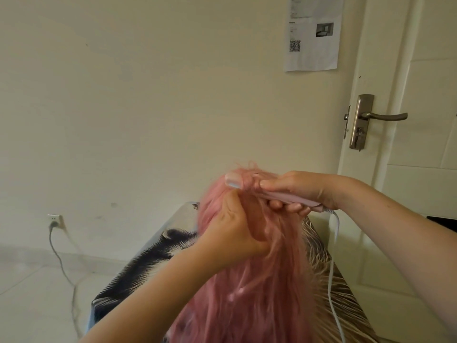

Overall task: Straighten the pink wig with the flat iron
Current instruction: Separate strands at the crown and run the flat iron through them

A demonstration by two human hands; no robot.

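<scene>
Wig: pink wig (249, 280), long strands falling toward the near edge, crown raised at centre; stands over a table (138, 266) with a black, white and tan streaked cover.
Left hand: left hand (237, 229) at centre, fingers curled, gripping a bunch of wig hair just below the crown.
Right hand: right hand (296, 191) comes in from the right, fingers and thumb wrapped round the flat iron's handle.
Flat iron: pink flat iron (259, 188) lies level at the top of the wig, plates pressed together on a lock of hair; its tip points left.
Cord, iron: white cord (332, 263) drops from the handle end, down the right side.
Far left: wall socket (55, 220) with a plug and a grey cable (61, 263) trailing to the floor.
Far right: door (425, 95) with metal handle (380, 116).
Far wall: printed sheet (312, 33), text too small to read.
</scene>
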